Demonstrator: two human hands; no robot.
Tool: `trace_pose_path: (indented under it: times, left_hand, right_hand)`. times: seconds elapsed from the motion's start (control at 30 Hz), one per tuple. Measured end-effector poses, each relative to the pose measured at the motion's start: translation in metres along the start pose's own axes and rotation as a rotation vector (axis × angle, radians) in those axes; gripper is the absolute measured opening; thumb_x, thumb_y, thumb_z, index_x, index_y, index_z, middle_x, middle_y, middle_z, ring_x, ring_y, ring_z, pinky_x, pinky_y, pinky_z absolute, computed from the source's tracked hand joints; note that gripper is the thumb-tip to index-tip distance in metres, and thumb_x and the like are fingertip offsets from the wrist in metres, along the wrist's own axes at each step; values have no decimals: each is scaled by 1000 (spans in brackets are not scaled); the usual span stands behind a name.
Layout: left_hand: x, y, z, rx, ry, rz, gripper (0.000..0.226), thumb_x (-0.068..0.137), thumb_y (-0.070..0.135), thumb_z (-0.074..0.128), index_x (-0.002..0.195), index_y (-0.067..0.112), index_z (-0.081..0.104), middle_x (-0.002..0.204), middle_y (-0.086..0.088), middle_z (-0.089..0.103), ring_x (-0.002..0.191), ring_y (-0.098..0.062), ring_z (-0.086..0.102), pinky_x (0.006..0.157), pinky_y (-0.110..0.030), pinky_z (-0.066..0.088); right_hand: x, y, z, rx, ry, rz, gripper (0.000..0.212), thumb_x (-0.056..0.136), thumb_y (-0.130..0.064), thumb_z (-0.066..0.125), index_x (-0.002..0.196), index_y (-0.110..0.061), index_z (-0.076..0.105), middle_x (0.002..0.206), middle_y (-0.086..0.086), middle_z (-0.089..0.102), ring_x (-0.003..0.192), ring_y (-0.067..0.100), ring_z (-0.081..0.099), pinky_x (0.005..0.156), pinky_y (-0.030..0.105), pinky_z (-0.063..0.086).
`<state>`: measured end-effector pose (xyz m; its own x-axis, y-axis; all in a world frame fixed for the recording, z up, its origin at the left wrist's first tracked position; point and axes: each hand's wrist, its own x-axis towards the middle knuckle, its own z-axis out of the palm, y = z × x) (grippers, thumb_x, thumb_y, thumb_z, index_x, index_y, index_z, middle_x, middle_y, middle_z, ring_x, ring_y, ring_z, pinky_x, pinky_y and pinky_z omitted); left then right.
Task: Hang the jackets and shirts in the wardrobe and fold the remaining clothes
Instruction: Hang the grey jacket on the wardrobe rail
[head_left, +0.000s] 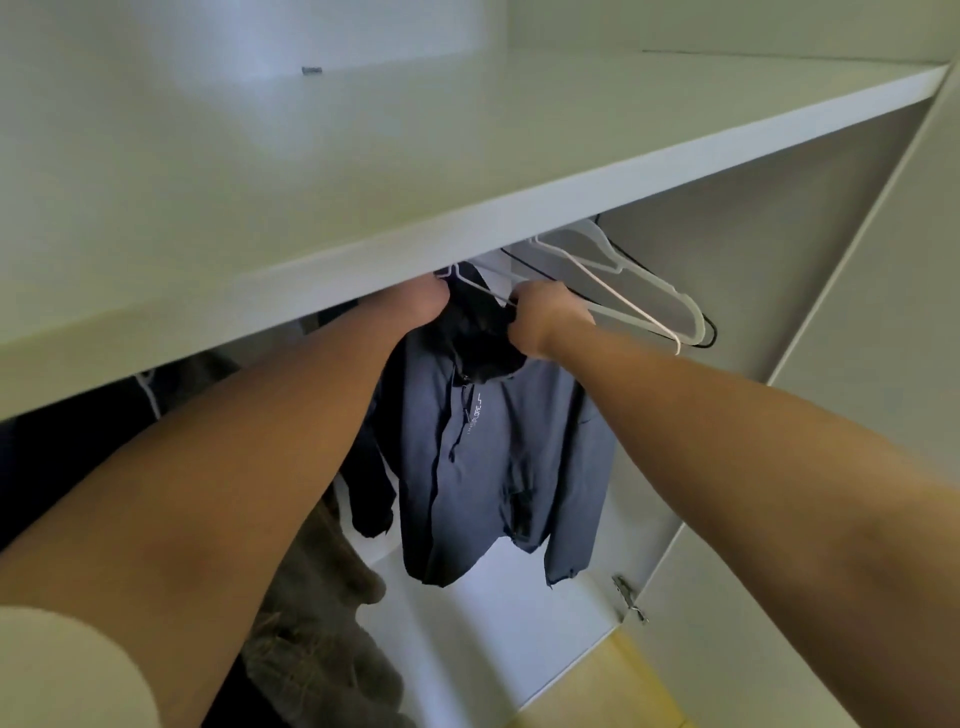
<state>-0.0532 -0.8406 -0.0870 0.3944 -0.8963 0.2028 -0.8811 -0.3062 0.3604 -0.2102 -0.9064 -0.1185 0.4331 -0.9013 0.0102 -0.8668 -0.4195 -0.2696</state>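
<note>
The right hand (548, 319) is bunched tight on the dark collar of the jacket (493, 457), fingers curled into the cloth where one shoulder of a white hanger (480, 287) runs into it, just below the front edge of the shelf (363, 197). The left hand (428, 304) is up against the underside of that edge, beside the hanger's hook. Its fingers are hidden behind the shelf, so I cannot tell whether it grips anything.

The blue-grey jacket hangs straight down beneath the shelf, front facing out, with pale lettering by the zip and both sleeves dangling.

Under the shelf, to the right of the jacket, are several empty hangers (631, 296), white ones with a thin black one behind. Under its left end, dark clothes (78, 452) hang in shadow, and lower down is a brownish garment (322, 639). Off the shelf's right end the wardrobe door (883, 415) stands open, a metal hinge (629, 597) showing low on it, and a yellow floor (597, 686) below.
</note>
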Motion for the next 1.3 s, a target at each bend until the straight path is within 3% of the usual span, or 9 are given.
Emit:
trace_pose_path:
  times: [0.1, 0.23, 0.33, 0.47, 0.63, 0.77, 0.9, 1.0, 1.3]
  left_hand:
    - [-1, 3, -5, -20, -35, -97, 15, 103, 8, 42, 102, 16, 55, 80, -3, 48, 82, -20, 48, 78, -28, 36]
    - [-2, 4, -10, -49, -10, -162, 29, 103, 8, 41, 113, 3, 68, 117, -20, 66, 94, -26, 57, 82, -29, 42]
    - [-2, 2, -13, -174, 27, -261, 33, 100, 3, 42, 119, -1, 69, 117, -21, 70, 97, -33, 70, 95, -37, 54]
    - [-3, -18, -12, -265, 120, -368, 31, 97, -2, 50, 123, 0, 67, 108, -20, 74, 99, -33, 73, 91, -40, 58]
    - [1, -38, -4, -610, 237, -469, 35, 99, 4, 59, 133, 2, 62, 117, -17, 72, 99, -26, 72, 66, -22, 60]
    - [1, -62, 4, -719, 328, -483, 31, 103, 29, 42, 98, 15, 69, 68, -9, 71, 65, -35, 71, 71, -41, 63]
    - [-6, -99, 12, -619, 387, -563, 43, 104, 34, 36, 114, 8, 69, 120, -24, 67, 98, -38, 66, 91, -43, 53]
    - [-8, -114, 24, -493, 344, -653, 42, 109, 24, 31, 132, 3, 58, 141, -27, 53, 128, -42, 51, 107, -42, 38]
    - [0, -146, 35, -628, 383, -687, 38, 106, 11, 37, 132, 4, 64, 137, -22, 60, 126, -40, 55, 107, -42, 46]
  right_hand:
    - [1, 3, -8, 60, -47, -10, 27, 85, -7, 51, 106, -9, 68, 106, 14, 68, 88, 32, 64, 74, 30, 55]
    - [-3, 9, -30, 213, -94, 113, 25, 88, -15, 70, 63, -20, 64, 58, -5, 57, 75, 17, 67, 48, 20, 34]
    - [0, 18, -32, 402, -5, 133, 25, 88, -10, 65, 64, -15, 65, 45, -4, 57, 48, 13, 57, 43, 18, 35]
    - [2, 35, -37, 575, 163, 177, 26, 80, 0, 41, 82, 3, 67, 50, 14, 66, 42, 23, 67, 49, 32, 60]
    - [-2, 27, -34, 594, 263, 96, 41, 77, 0, 48, 118, -1, 53, 94, 19, 67, 81, 31, 67, 64, 31, 54]
    - [-5, 40, -27, 483, 222, -19, 21, 85, -26, 48, 103, -17, 55, 95, 13, 67, 88, 33, 63, 77, 38, 54]
    - [-7, 58, -7, 464, 214, -41, 36, 93, -52, 37, 86, -23, 58, 98, 11, 67, 95, 35, 59, 80, 38, 45]
    - [-7, 59, 11, 488, 209, -31, 33, 103, -27, 29, 89, -11, 55, 109, 24, 63, 103, 42, 56, 79, 38, 39]
    - [-27, 75, 69, 636, 366, -1, 18, 98, -12, 48, 109, -5, 60, 112, 14, 55, 103, 33, 52, 81, 26, 32]
